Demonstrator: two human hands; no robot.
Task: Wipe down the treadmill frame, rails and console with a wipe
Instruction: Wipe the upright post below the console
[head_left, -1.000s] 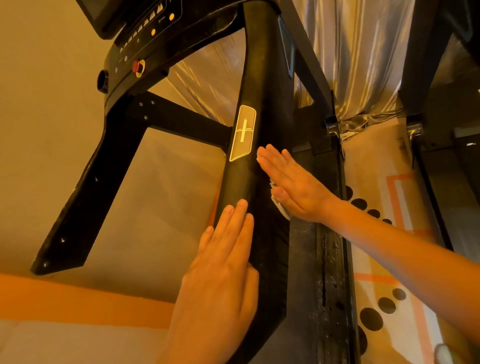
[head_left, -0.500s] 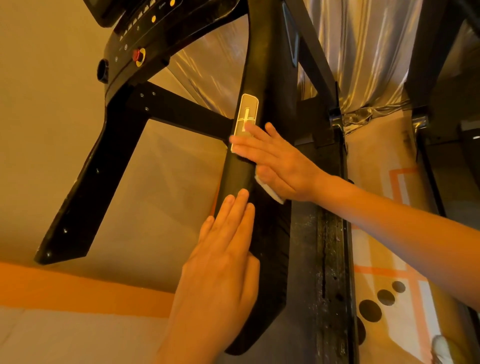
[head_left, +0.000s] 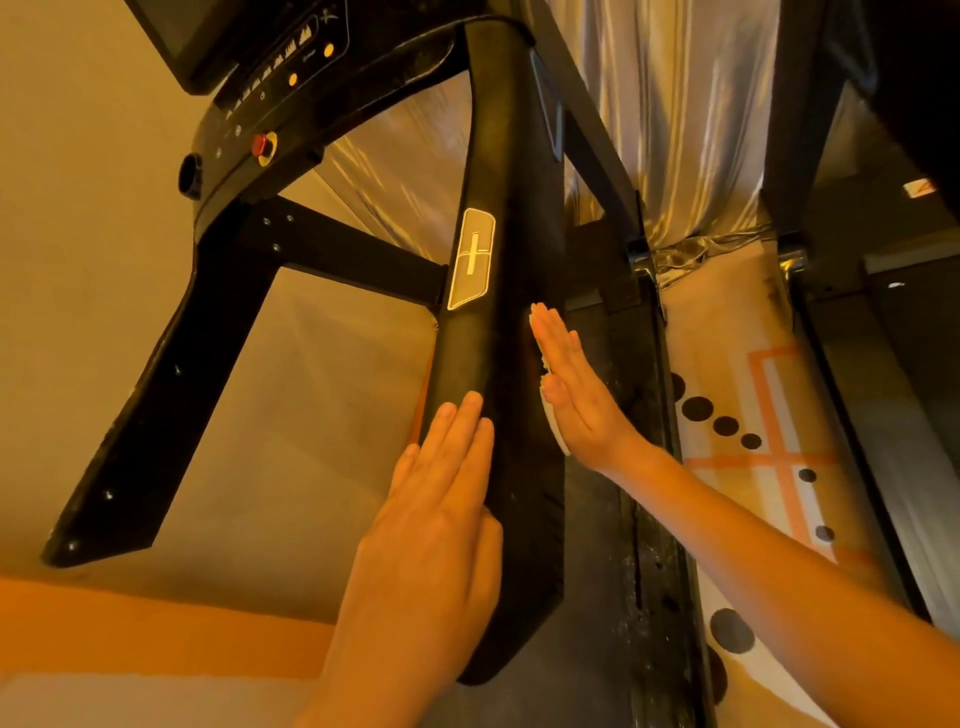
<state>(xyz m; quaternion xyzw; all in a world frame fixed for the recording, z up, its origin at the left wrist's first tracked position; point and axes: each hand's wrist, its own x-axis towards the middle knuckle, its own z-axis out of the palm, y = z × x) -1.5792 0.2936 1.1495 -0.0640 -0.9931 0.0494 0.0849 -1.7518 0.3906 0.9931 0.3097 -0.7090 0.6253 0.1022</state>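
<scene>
Below the silver plus-marked pad (head_left: 471, 260) on the black handrail (head_left: 506, 156), 2 hands are laid flat. The left hand (head_left: 441, 499) is placed below and slightly left of the pad, on the rail's upper face, with its fingers straight and pressed together and nothing held. The right hand (head_left: 579, 400) is set below and right of the pad, against the rail's right side face, with fingers straight, close together and pointed up the rail. A white wipe (head_left: 556, 431) is pressed between this palm and the rail. Only its edge is seen, along the thumb side of the hand. The 2 hands are kept apart, with a strip of rail between them.

Above and left of the pad, the console (head_left: 270, 78) is seen, with a dark screen, orange dots and a red stop button (head_left: 264, 145). A black crossbar (head_left: 337, 249) is joined to the rail just left of the pad, and the other handrail (head_left: 156, 389) is seen far to the left. Below and right of the pad, a dusty black side rail (head_left: 649, 571) is seen, and beyond it a floor mat (head_left: 737, 519) printed with black dots and orange lines. A silvery curtain (head_left: 675, 104) is hung above and right of the pad.
</scene>
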